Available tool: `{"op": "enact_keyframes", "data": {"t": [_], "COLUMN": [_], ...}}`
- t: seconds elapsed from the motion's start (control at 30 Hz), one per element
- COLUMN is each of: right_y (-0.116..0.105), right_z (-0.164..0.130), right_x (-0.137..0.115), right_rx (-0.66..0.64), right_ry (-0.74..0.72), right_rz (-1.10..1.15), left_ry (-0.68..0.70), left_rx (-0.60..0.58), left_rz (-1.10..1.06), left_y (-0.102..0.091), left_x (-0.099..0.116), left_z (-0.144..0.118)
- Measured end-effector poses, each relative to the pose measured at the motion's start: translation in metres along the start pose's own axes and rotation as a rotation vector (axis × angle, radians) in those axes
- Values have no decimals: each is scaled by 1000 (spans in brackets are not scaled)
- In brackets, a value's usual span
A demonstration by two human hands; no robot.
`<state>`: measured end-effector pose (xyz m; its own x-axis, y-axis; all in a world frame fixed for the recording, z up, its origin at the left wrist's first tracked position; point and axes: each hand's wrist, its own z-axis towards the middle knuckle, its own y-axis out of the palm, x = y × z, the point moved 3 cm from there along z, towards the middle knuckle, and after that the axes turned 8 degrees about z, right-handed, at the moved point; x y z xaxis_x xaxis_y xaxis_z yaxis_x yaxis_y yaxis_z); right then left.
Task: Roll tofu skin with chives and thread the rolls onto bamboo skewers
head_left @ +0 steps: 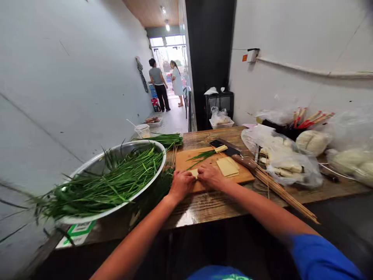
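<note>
I see L hand (181,185) & R hand (210,175) both pinching small tofu-skin roll (194,173) btwn them, long axis L-R, on cutting board (201,155).

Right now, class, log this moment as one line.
left hand: on pale tofu-skin roll | right hand: same roll | wooden cutting board: cleaver

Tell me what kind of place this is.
Probably a small eatery's prep area: a basin of chives, a cleaver on a cutting board, bamboo skewers, and both hands working a tofu-skin piece.
</note>
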<state>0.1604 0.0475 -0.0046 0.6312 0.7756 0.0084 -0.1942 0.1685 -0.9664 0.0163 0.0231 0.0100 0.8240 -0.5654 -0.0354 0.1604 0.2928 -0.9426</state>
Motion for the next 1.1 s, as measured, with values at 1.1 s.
{"op": "enact_keyframes", "data": {"t": [1.1], "right_y": [-17], "right_z": [-7], "right_x": [-7], "right_rx": [63], "right_ry": [111], "right_rz": [155], "left_ry": [78], "left_rx": [30], "left_rz": [-73], "left_y": [-6], "left_x": [-9], "left_z": [-1]}}
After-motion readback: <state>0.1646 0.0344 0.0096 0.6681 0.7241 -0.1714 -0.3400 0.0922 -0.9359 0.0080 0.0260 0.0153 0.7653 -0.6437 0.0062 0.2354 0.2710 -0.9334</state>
